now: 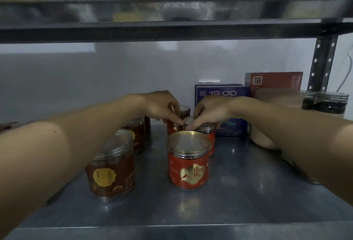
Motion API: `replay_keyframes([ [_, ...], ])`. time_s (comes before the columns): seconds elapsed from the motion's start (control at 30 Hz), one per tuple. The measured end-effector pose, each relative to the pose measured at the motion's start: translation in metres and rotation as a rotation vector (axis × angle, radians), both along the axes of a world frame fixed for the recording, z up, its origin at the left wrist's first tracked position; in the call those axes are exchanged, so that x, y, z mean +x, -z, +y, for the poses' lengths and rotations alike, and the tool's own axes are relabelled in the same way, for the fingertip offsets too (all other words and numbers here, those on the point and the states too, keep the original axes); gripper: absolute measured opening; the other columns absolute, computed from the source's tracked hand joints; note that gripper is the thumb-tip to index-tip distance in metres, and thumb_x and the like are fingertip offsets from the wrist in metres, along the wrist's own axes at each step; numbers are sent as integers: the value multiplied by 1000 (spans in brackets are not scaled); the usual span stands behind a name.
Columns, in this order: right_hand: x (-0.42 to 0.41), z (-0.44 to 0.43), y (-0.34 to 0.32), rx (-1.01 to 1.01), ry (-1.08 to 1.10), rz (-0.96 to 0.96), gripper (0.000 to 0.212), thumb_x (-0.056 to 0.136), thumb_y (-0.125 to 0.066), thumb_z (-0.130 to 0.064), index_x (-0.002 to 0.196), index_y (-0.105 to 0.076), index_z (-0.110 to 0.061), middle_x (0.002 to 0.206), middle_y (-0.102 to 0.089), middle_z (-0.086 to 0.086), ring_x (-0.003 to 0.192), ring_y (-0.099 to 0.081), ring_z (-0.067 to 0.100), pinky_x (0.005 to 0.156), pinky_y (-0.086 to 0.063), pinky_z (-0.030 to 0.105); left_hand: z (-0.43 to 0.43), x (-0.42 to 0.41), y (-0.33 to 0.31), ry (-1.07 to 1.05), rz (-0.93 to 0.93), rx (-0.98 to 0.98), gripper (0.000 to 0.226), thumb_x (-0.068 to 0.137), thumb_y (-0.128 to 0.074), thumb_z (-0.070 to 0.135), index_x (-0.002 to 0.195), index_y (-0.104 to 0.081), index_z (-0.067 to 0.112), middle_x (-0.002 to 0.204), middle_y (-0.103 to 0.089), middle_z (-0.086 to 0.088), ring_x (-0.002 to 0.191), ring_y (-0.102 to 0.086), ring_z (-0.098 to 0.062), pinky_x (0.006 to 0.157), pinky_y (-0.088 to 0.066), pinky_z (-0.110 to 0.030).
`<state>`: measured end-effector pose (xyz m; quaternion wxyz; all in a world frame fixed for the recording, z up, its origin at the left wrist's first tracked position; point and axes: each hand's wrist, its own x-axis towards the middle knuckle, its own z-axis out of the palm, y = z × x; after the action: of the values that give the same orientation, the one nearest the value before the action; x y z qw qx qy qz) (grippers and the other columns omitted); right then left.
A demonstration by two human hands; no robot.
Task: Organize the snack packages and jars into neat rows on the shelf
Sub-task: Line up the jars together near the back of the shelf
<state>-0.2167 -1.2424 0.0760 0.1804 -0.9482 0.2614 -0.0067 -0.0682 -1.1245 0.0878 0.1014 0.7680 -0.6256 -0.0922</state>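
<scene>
Red-labelled jars stand in a line running away from me on the metal shelf (238, 192). The nearest red jar (188, 160) has a gold lid. Behind it stands a second red jar (207, 134), and my right hand (208, 112) grips its lid from above. My left hand (162, 108) pinches the rim of the same lid from the left. A third red jar (184, 110) shows behind the hands. To the left, clear jars with brown contents form another line: a near brown jar (111, 165) and a farther brown jar (136, 133).
A purple box (222, 94) and a red box (275, 81) stand at the back right. A tan cylinder (275, 104) and two dark jars (324, 103) sit near the shelf post (321, 62). The upper shelf (172, 29) hangs low overhead.
</scene>
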Motion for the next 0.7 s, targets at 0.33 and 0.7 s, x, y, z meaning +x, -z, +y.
replay_keyframes([
  [0.33, 12, -1, 10, 154, -23, -78, 65, 75, -81, -43, 130, -59, -18, 123, -57, -3, 103, -65, 18, 91, -55, 31, -4, 20, 7, 62, -2, 35, 64, 78, -74, 46, 135, -53, 28, 133, -56, 8, 119, -52, -10, 103, -43, -32],
  [0.7, 22, -4, 16, 312, -19, -293, 50, 75, -80, -39, 117, -58, -23, 111, -64, -5, 94, -63, 8, 72, -56, 21, -11, 29, 3, 37, 150, -31, 64, 77, -79, 22, 134, -51, 28, 133, -53, 0, 117, -52, -15, 84, -48, -22],
])
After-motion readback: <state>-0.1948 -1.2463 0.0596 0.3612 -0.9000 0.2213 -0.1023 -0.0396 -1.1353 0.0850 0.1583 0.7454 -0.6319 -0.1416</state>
